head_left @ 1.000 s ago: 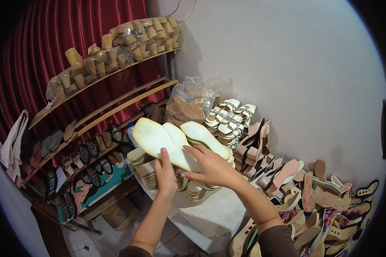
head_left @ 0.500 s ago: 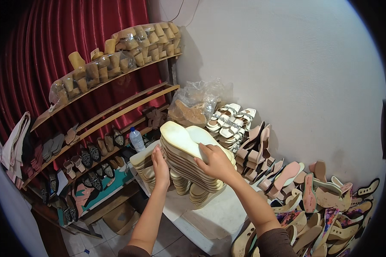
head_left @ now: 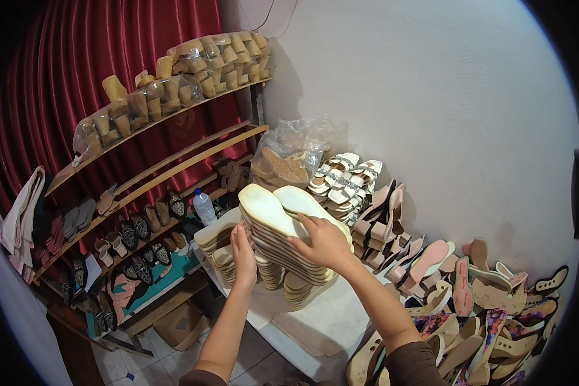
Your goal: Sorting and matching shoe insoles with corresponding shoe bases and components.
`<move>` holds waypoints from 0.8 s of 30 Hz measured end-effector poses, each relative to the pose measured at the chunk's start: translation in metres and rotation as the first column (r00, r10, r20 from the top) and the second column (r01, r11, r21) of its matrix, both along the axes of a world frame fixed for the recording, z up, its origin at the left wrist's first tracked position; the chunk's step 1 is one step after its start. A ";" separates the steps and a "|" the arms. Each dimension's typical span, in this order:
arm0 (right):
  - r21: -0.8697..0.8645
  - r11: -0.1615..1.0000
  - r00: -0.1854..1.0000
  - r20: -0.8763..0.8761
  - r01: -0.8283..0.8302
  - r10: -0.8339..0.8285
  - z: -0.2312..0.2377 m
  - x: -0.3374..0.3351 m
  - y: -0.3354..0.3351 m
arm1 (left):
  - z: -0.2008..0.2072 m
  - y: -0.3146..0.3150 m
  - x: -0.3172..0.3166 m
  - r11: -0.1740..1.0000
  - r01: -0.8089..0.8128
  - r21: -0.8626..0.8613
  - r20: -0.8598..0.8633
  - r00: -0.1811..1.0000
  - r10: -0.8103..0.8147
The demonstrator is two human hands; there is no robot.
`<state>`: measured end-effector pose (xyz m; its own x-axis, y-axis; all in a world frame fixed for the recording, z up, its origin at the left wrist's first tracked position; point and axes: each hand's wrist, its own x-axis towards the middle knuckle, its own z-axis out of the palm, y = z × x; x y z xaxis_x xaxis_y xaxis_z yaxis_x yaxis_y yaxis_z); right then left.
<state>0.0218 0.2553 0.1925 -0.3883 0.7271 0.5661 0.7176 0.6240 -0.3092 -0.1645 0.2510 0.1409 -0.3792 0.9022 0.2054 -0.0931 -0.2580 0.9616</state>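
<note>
A tall double stack of cream shoe soles (head_left: 283,238) stands on the white table, its pale upper faces side by side. My left hand (head_left: 243,251) is upright against the stack's left side, fingers straight and the palm turned toward it. My right hand (head_left: 321,241) rests on the right part of the stack, fingers spread over the top soles and the thumb pointing left. Neither hand's fingers wrap around anything that I can see. Shorter piles of soles (head_left: 215,248) stand behind and left of my left hand, partly hidden by it.
The white table (head_left: 302,334) carries the stacks. A water bottle (head_left: 204,207) stands behind them, near white sandals (head_left: 347,183) and a clear plastic bag (head_left: 302,145). Wedge soles and shoe parts (head_left: 476,309) are heaped at right. At left, a wooden rack (head_left: 167,161) holds shoes and bagged heels.
The stack's upper soles look slightly shifted and more evenly lined up. My left hand has turned a little against the side; my right hand stays on top, with its fingers slightly shifted.
</note>
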 end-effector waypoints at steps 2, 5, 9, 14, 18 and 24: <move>0.009 1.000 1.000 -0.019 -0.001 0.002 0.001 0.005 -0.002 | -0.002 -0.003 0.001 1.000 -0.009 0.007 -0.006 1.000 0.009; 0.039 0.999 0.997 -0.078 0.026 -0.023 0.006 0.019 -0.010 | -0.004 -0.010 0.007 0.999 -0.029 0.028 -0.023 0.999 0.030; -0.020 0.996 0.984 -0.154 0.084 -0.086 0.007 0.042 -0.025 | -0.003 -0.026 0.024 0.983 -0.088 0.159 -0.111 0.988 0.107; -0.016 0.992 0.962 -0.240 0.126 -0.126 -0.002 0.080 -0.047 | 0.007 -0.054 0.067 0.940 -0.116 0.320 -0.255 0.945 0.203; -0.029 0.979 0.945 -0.257 0.203 -0.203 -0.004 0.123 -0.076 | 0.015 -0.081 0.115 0.831 0.009 0.556 -0.434 0.856 0.281; -0.084 0.937 0.896 -0.273 0.339 -0.349 -0.017 0.198 -0.143 | 0.014 -0.129 0.211 0.731 0.472 0.493 -0.628 0.775 -0.077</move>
